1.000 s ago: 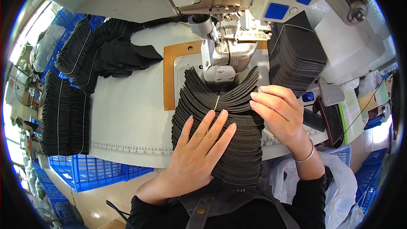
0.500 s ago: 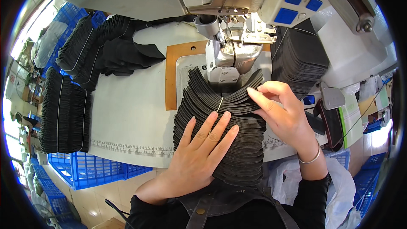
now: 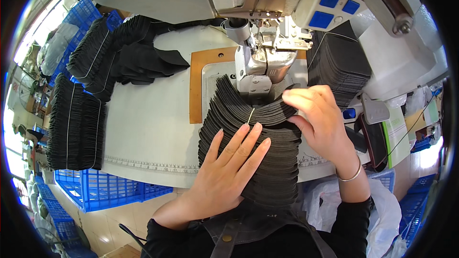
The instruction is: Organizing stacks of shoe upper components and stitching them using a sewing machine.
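Below the sewing machine (image 3: pixel 260 62), my hands stay on the fanned black pieces (image 3: pixel 248 129).
Left hand (image 3: pixel 229 162) still pressed flat, fingers spread; right hand (image 3: pixel 318 119) has shifted, now pinching the top piece's edge.

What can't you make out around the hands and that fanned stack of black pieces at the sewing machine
- Head view: the needle point, hidden behind the sewing machine presser parts.
- Head view: the pieces under the left hand, which lies flat on the fanned stack.
- Head view: whether the right hand pinches a piece; its fingers curl over the edge.
- Head view: the second stack, partly behind the machine.
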Demonstrator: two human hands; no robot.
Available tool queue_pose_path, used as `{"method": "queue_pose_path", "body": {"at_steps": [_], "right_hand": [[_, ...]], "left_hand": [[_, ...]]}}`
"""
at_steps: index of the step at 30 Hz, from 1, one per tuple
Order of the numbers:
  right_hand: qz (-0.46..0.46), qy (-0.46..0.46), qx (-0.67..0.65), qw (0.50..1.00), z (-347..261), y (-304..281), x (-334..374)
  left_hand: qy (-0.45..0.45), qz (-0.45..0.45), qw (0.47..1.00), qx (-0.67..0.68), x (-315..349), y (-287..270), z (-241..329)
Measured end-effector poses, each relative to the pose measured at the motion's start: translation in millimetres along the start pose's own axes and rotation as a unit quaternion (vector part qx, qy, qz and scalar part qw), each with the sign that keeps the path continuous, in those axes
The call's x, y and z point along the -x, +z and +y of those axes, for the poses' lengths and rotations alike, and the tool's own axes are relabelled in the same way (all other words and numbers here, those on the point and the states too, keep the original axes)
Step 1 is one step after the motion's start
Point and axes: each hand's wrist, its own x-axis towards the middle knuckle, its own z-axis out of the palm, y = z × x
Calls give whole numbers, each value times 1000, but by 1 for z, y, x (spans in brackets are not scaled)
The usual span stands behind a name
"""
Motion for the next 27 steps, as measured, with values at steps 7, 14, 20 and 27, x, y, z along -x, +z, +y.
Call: {"method": "queue_pose_path", "body": {"at_steps": [7,14,20,27], "right_hand": [[19,79,-97,992,4,7,14],[-84,192,-396,894,9,7,29],[110,114,-208,965,-1,35,29],[168,183,-340,907,-40,15,60]], "left_hand": [[16,-79,997,5,-9,-22,-11],[92,-95,991,-26,-22,-20,-23],[112,-58,992,-33,-36,-23,-30],[88,-51,992,-68,-30,-9,-39]]}}
